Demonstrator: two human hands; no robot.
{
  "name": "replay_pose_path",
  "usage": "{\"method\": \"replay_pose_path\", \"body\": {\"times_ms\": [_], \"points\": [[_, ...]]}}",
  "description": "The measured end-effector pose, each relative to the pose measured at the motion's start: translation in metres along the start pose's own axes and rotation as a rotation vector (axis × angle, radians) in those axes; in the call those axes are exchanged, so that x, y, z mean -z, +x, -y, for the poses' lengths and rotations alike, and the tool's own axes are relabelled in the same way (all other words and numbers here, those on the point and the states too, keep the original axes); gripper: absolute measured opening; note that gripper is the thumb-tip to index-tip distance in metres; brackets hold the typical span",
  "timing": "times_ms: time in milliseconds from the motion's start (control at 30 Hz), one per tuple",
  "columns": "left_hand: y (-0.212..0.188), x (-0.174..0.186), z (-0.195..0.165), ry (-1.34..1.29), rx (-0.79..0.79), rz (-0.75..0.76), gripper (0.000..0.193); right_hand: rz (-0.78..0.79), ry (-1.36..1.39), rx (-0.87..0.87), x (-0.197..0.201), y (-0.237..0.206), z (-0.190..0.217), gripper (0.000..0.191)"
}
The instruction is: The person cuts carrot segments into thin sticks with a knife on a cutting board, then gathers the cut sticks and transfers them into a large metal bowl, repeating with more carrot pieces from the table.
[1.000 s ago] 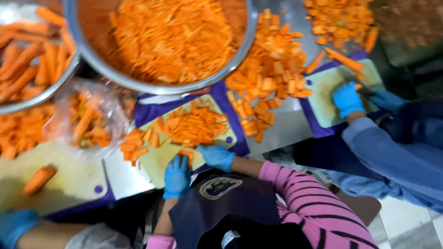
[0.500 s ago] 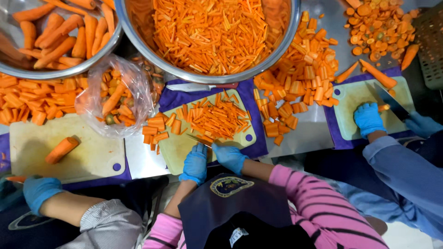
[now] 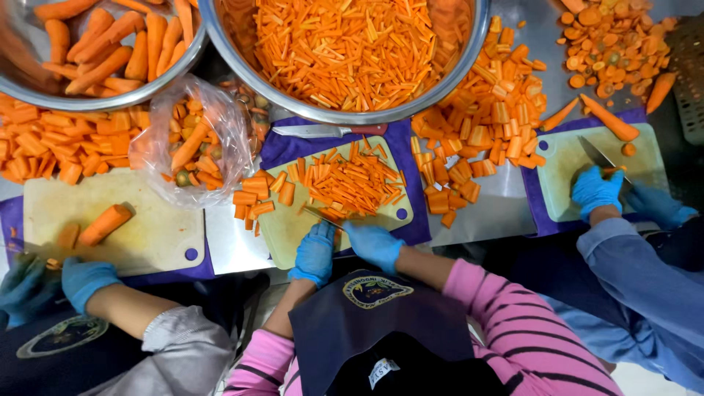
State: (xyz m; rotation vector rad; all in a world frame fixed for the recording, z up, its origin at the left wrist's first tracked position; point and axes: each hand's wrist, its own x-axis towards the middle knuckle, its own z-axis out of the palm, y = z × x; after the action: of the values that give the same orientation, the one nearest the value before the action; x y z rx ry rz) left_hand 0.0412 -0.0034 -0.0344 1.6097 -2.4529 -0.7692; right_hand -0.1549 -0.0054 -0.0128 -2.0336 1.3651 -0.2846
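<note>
- Closed around what I read as a knife handle, my right hand in its blue glove sits at the near edge of the pale green cutting board. The thin knife blade runs from it toward the left and a little far.
- My left hand, also gloved, is curled just beside the blade on its near side. I cannot tell whether its fingers pin anything.
- Carrot sticks lie heaped across the middle of the board, just beyond the blade. Most have their long axes slanting from near-left to far-right, roughly crossing the blade's line. The right hand is the nearer of the two to the heap.
- A second knife lies flat past the board's far edge, under the rim of a large steel bowl full of cut sticks.
- Chunked carrot is piled to the right, and a plastic bag of trimmings sits to the left.
- Co-workers' gloved hands work at boards on either side, one at the right and one at the left.
</note>
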Motion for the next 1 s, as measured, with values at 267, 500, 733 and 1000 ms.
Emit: {"method": "replay_pose_path", "body": {"times_ms": [267, 500, 733, 1000], "points": [[-0.003, -0.014, 0.011, 0.121, -0.106, -0.109, 0.037, 0.042, -0.114, -0.045, -0.022, 0.006, -0.007, 0.026], [-0.008, -0.018, 0.01, 0.118, -0.137, -0.175, 0.038, -0.117, -0.249, 0.1, -0.023, -0.017, -0.006, 0.021], [-0.012, -0.005, 0.008, 0.087, -0.149, -0.14, 0.044, -0.116, -0.218, 0.086, -0.031, -0.003, -0.003, 0.026], [-0.018, -0.028, -0.008, 0.096, -0.124, -0.171, 0.034, -0.014, -0.143, 0.086, -0.026, -0.027, -0.012, 0.023]]}}
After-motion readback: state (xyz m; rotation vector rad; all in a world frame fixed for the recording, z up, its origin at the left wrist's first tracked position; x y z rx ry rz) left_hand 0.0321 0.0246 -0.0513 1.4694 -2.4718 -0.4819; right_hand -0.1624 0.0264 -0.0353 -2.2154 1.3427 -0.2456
